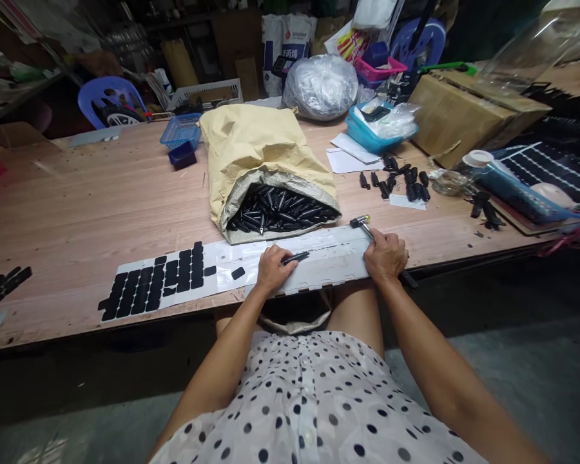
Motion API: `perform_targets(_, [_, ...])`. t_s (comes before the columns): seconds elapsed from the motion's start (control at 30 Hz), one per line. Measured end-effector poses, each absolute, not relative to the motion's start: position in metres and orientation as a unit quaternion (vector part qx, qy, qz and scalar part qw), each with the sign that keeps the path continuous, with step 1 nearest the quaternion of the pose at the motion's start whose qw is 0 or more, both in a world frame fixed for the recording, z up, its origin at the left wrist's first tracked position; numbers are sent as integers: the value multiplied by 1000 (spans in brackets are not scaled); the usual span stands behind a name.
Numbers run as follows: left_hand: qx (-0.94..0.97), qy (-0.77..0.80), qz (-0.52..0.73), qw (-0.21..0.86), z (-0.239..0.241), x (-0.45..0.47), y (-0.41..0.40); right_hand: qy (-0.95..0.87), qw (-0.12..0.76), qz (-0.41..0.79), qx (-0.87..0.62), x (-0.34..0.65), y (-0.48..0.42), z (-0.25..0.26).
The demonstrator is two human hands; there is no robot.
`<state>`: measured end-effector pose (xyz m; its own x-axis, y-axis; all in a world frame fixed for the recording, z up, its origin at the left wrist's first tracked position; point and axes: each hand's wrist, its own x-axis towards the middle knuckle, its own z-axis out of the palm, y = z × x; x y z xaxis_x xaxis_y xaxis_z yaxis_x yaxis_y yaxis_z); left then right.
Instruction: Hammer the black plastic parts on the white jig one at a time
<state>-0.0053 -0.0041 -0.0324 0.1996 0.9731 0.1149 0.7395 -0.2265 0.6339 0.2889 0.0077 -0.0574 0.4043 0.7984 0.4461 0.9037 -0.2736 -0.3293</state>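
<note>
My left hand [273,268] is closed on a slim black pointed piece [296,258], which lies low over a pale board [319,274] at the table's front edge. Wrapped round the handle of a small hammer [360,222] is my right hand [386,255]; the hammer's head, with a yellowish tip, points away from me above the board's right end. Just beyond the board, a yellow paper sack [258,142] lies on its side. Its mouth faces me and shows many similar black pieces [280,209]. Left of my left hand, a white sheet carries rows of black rounded stickers [147,287].
Black bottle-shaped parts [410,183] lie in a group at the right, near a cardboard box [468,116] and a teal basket [379,132]. Behind the sack sit a blue basket [180,131] and a stuffed clear plastic bag [321,87]. Another open sack [297,322] hangs below the table edge.
</note>
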Motion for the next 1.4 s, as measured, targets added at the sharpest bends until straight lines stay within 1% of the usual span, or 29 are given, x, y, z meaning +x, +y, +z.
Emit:
perform_targets(0.47, [738,572,270,234,-33,-9,-5,-549,264,-88,-788,292,8,-62])
perform_targets(0.77, [742,569,258,243,-30,-12,-3,-534,267,-86,-798,286,8,-58])
perform_targets(0.87, [768,539,239,251,-23,-14,-13,-535,269,-87,-796,286,8,-59])
perform_targets(0.97, [819,473,213,247,-20,-14,-36,-536,273,-93,-793,286,8,-60])
perform_targets(1.1, [867,409,191,213,-31,-10,-76,-535,268,-98,-795,286,9,-61])
perform_targets(1.27, [857,454,193,148,-46,-2,-100,-533,263,-84,-799,283,8,-56])
perform_targets(1.4, [812,501,255,153,-30,-1,-72,-534,263,-74,-800,281,7,-53])
